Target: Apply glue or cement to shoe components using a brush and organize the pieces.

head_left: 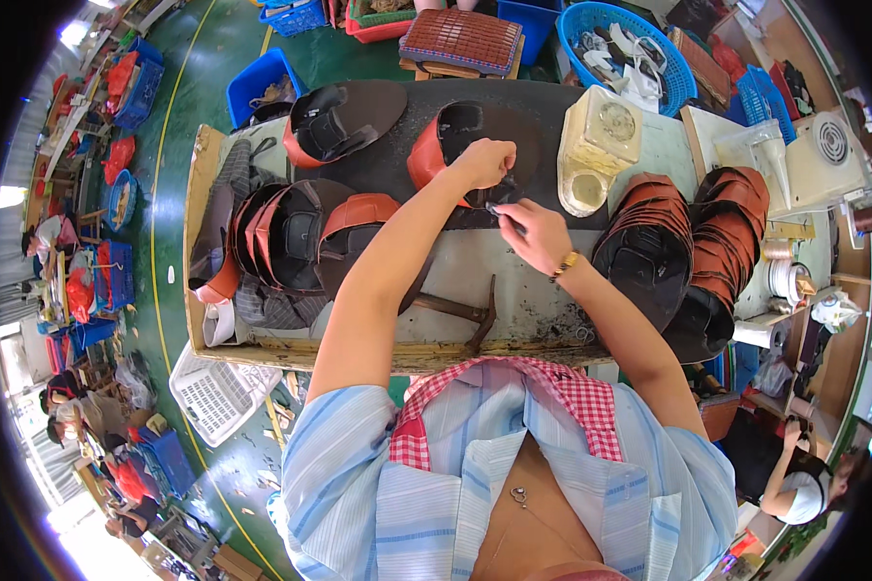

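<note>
In front of me on the bench lies a curved reddish-brown leather piece (424,158) with black lining and a flat, dark, rounded part. Over its right side is my left hand (487,163), fingers curled closed; what they pinch, if anything, is hidden. My right hand (538,235) is just below and to the right, closed on a small dark tool (515,226) whose tip points at the piece's near edge. A similar leather piece (331,124) lies to the far left. Nearer, a hammer (452,307) rests by the bench's front edge.
More leather pieces (291,232) are nested at the left; tall stacks (649,232) stand at the right. A cream-coloured machine-like box (606,136) sits right of my hands. Beyond the bench are a blue basket (683,82) and a blue bin (262,82). People work farther off.
</note>
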The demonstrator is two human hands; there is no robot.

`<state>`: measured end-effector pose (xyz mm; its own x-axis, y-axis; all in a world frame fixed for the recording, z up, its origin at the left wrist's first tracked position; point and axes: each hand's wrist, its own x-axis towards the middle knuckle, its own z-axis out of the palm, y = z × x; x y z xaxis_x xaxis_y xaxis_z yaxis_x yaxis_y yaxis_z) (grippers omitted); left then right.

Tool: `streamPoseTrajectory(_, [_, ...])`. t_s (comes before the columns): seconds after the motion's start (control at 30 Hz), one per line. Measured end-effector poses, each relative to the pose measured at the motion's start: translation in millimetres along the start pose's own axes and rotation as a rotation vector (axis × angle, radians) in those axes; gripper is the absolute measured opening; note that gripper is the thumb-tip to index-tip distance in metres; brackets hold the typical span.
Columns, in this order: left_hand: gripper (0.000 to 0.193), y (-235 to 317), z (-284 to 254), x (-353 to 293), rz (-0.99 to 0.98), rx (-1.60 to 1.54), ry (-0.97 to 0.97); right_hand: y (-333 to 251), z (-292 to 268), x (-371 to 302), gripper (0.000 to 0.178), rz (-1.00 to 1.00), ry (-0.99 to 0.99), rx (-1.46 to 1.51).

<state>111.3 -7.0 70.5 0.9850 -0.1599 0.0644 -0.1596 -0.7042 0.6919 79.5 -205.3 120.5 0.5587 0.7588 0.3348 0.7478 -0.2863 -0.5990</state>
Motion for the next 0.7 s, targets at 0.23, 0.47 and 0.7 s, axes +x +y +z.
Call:
streamPoseTrajectory(0.23, [0.046,55,-90,-40,-0.009,0.552,0.74,33,-78,18,0.023,0.587,0.166,0.583])
streamPoseTrajectory(0.47, [0.078,-5,-16,-85,-0.385,0.012,0.592,56,-40,59,0.028,0.641,0.225,0.605])
streamPoseTrajectory(0.7, [0.074,32,6,-108,-0.389,0.176,0.715,30,-5,12,0.024,0.559,-0.069,0.468])
